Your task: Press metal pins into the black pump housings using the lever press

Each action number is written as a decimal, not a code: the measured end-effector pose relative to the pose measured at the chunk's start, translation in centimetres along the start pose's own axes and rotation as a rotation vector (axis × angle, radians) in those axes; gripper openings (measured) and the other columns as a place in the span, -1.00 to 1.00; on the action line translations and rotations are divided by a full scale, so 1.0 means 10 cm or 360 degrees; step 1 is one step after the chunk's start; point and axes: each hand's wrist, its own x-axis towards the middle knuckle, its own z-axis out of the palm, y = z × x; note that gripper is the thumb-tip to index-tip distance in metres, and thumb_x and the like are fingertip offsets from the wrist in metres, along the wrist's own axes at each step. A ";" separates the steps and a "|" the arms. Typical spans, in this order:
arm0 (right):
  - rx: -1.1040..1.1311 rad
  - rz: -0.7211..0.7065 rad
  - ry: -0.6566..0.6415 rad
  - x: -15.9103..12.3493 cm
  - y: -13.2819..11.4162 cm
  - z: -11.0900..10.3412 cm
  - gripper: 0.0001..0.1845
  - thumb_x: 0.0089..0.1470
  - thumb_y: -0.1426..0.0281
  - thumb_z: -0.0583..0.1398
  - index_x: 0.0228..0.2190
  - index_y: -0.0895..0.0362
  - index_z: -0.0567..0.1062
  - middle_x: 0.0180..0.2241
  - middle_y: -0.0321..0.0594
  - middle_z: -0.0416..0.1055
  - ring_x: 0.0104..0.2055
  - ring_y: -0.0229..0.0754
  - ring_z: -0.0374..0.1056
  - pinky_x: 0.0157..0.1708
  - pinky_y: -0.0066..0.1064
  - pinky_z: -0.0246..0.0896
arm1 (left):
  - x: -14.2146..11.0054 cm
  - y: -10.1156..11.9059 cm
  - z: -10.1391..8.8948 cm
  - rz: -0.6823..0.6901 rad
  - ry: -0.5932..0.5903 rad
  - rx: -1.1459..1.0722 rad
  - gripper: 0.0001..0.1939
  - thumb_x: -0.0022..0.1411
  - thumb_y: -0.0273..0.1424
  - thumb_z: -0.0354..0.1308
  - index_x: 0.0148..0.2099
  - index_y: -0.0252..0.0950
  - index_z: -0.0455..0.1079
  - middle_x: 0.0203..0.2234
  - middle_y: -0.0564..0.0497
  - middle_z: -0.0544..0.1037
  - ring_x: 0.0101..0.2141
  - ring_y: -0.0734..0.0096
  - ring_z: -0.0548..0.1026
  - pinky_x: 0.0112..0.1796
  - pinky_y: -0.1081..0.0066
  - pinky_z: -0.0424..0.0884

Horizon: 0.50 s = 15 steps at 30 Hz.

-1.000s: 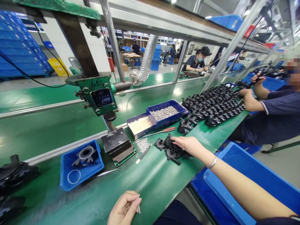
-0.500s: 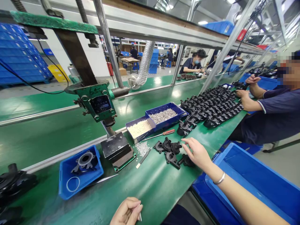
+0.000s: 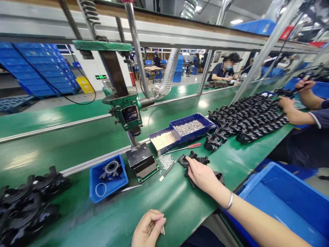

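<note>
My right hand (image 3: pixel 202 176) reaches over the green bench (image 3: pixel 169 202) and lies on a small cluster of black plastic housings (image 3: pixel 193 160), its fingers curled down over one of them. My left hand (image 3: pixel 148 228) rests at the near edge with its fingers pinched on a small thin white piece (image 3: pixel 163 230). A little pile of tiny silver parts (image 3: pixel 165 160) and a flat metal strip (image 3: pixel 167 171) lie just left of the housings.
A green press (image 3: pixel 127 113) stands over a dark block (image 3: pixel 141 160). A small blue tray (image 3: pixel 108 178) holds a housing and a white ring. Two blue trays of screws (image 3: pixel 180 132), a red-handled screwdriver (image 3: pixel 189 147), piled black housings (image 3: pixel 246 118), a co-worker's hands (image 3: pixel 285 103) and a blue crate (image 3: pixel 288 199) lie right.
My right hand moved left from beside the housings onto the cluster and curled over one. The view swung left, bringing more black housings into sight at the left. My left hand stays pinched.
</note>
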 end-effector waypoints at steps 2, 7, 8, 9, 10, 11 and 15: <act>-0.0134 0.0092 -0.0033 0.08 -0.04 0.02 -0.60 0.35 0.41 -0.02 0.13 0.32 0.32 -0.35 -0.03 0.52 -0.42 -0.10 0.47 -0.48 -0.36 0.21 | -0.01 0.00 0.01 0.0008 -0.0026 -0.0009 -0.62 0.05 -0.06 0.40 -0.41 -0.30 0.50 -0.44 0.03 0.45 -0.53 0.49 0.38 -0.46 0.47 0.41; -0.0278 0.0204 -0.0071 0.22 -0.09 0.06 -0.69 0.38 0.32 -0.02 -0.24 0.20 0.45 -0.54 -0.15 0.46 -0.59 -0.15 0.42 -0.62 -0.40 -0.13 | -0.02 -0.11 0.00 0.0017 -0.0051 -0.0062 -0.62 0.08 -0.08 0.39 -0.40 -0.31 0.47 -0.43 0.02 0.44 -0.52 0.50 0.39 -0.47 0.48 0.38; -0.0259 0.0207 -0.0068 0.23 -0.08 0.07 -0.68 0.38 0.30 -0.02 -0.28 0.18 0.44 -0.57 -0.17 0.45 -0.60 -0.15 0.41 -0.63 -0.41 -0.17 | -0.01 -0.14 -0.01 0.0019 -0.0065 -0.0088 -0.63 0.08 -0.09 0.39 -0.39 -0.32 0.46 -0.43 0.02 0.44 -0.52 0.51 0.39 -0.47 0.48 0.38; -0.0230 0.0218 -0.0078 0.23 -0.05 0.06 -0.66 0.38 0.27 -0.03 -0.30 0.16 0.44 -0.60 -0.20 0.43 -0.62 -0.14 0.40 -0.63 -0.41 -0.19 | -0.01 -0.18 -0.02 0.0021 -0.0085 -0.0109 -0.63 0.09 -0.10 0.39 -0.39 -0.32 0.46 -0.43 0.02 0.43 -0.53 0.51 0.39 -0.47 0.48 0.38; -0.0179 0.0236 -0.0095 0.22 -0.02 0.05 -0.65 0.38 0.23 -0.04 -0.29 0.13 0.43 -0.62 -0.23 0.42 -0.63 -0.13 0.39 -0.64 -0.42 -0.20 | -0.01 -0.21 -0.04 0.0020 -0.0108 -0.0122 -0.62 0.09 -0.09 0.38 -0.38 -0.32 0.45 -0.43 0.02 0.43 -0.53 0.52 0.38 -0.47 0.48 0.37; -0.0096 0.0252 -0.0119 0.21 0.02 0.03 -0.63 0.38 0.18 -0.05 -0.27 0.11 0.43 -0.63 -0.25 0.41 -0.64 -0.12 0.39 -0.65 -0.42 -0.19 | -0.01 -0.23 -0.05 0.0018 -0.0119 -0.0131 -0.62 0.09 -0.09 0.38 -0.38 -0.32 0.45 -0.43 0.02 0.43 -0.54 0.52 0.38 -0.48 0.48 0.37; 0.0500 0.0243 -0.0262 0.22 0.21 -0.12 -0.58 0.34 0.01 -0.04 -0.19 0.03 0.43 -0.57 -0.31 0.46 -0.56 -0.13 0.41 -0.57 -0.41 0.11 | -0.05 -0.11 -0.19 -0.0037 -0.0026 -0.0162 -0.61 0.08 -0.08 0.38 -0.37 -0.33 0.43 -0.43 0.02 0.44 -0.51 0.51 0.39 -0.45 0.48 0.35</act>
